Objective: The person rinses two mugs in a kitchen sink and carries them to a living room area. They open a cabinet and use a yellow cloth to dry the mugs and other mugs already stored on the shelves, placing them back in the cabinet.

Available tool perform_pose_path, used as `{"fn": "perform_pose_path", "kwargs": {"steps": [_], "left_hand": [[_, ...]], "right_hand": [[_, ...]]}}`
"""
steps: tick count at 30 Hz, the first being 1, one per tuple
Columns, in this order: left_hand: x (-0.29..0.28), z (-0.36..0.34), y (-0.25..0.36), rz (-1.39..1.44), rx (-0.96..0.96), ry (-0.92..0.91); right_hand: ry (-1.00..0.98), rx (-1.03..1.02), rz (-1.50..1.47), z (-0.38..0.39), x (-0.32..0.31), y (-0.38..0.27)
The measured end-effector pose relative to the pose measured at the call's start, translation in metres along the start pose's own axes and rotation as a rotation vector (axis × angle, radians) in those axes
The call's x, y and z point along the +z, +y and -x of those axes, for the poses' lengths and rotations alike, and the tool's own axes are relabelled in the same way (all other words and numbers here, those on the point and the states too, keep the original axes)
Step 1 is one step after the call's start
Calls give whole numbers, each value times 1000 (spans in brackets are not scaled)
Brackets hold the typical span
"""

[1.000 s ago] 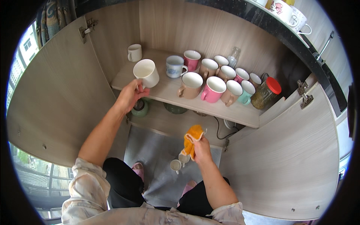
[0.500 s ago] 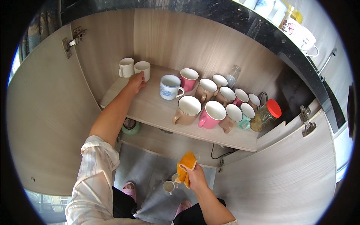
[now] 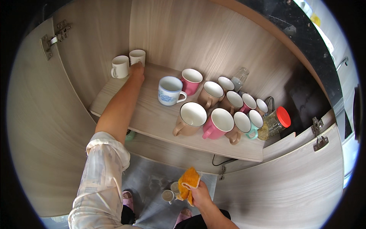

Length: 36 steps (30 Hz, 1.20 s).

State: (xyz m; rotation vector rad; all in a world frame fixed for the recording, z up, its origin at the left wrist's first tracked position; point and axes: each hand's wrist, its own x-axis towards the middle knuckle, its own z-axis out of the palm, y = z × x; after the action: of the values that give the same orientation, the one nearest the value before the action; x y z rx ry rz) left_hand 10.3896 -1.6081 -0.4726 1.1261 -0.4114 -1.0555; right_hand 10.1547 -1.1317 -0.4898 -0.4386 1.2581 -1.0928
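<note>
My left hand [image 3: 137,70] reaches onto the cabinet shelf [image 3: 145,120] with its fingers on a white mug [image 3: 137,55] at the back left; my hand partly hides that mug. Another white mug [image 3: 121,68] stands just left of it. To their right is a blue-patterned white mug [image 3: 167,94]. My right hand [image 3: 199,195] grips an orange cloth [image 3: 189,179] with pale edging, low in front of the shelf.
Several brown, pink and mint mugs [image 3: 216,127], a clear glass [image 3: 239,78] and a red-lidded jar [image 3: 275,124] crowd the shelf's right. Open doors [image 3: 282,183] flank me, dark counter edge [image 3: 293,23] above. Two cups [image 3: 167,196] stand on grey floor [image 3: 143,171].
My left hand has carried the white mug from the front of the shelf to the back left beside the other one. My right hand with the cloth appears lower in the picture.
</note>
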Motion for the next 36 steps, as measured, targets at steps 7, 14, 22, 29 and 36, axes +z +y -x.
{"fn": "perform_pose_path", "kwargs": {"steps": [7,14,22,29,36], "left_hand": [[-23,-65,-16,-473,171,134],[-15,-6,19,34,11,136],[-21,-1,16,-178,156,-219],[-23,8,35,-162,75,-224],[-44,-33,28,-103,159,-273]], "right_hand": [[-18,-17,-23,-3,0,5],[-51,-9,-22,11,8,-7],[-37,-11,-75,18,1,3],[-34,-5,-48,15,0,2],[-60,5,-11,24,7,-5]]}}
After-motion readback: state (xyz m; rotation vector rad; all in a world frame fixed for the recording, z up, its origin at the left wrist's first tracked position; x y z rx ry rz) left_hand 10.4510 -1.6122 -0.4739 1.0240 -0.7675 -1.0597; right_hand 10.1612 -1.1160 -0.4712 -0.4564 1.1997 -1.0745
